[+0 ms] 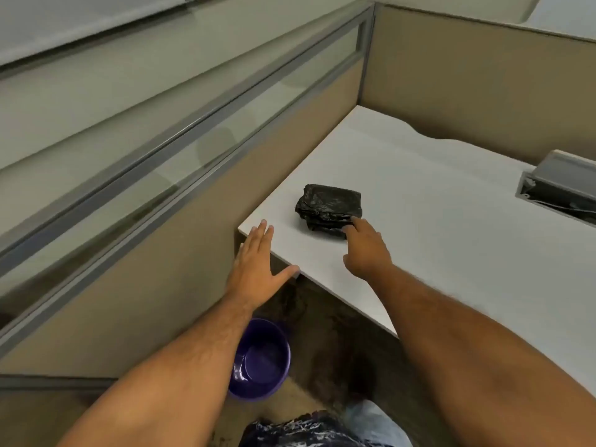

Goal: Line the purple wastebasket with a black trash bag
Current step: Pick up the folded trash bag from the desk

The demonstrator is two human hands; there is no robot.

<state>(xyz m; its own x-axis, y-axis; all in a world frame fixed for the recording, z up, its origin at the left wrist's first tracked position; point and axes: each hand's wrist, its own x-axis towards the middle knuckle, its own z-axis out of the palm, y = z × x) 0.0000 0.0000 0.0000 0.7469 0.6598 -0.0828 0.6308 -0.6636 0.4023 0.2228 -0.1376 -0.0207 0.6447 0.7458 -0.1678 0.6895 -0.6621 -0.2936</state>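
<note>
A folded black trash bag [329,208] lies on the white desk [451,221] near its left corner. My right hand [364,250] reaches over the desk, and its fingertips touch the bag's near edge without gripping it. My left hand [258,262] is flat with fingers apart over the desk's corner, holding nothing. The purple wastebasket [261,359] stands on the floor below the desk corner, empty inside, partly hidden by my left forearm.
Beige cubicle partitions [467,85] with a glass strip close in the desk at the left and back. A grey cable tray opening [558,185] sits in the desk at the right. Dark carpet lies beneath the desk.
</note>
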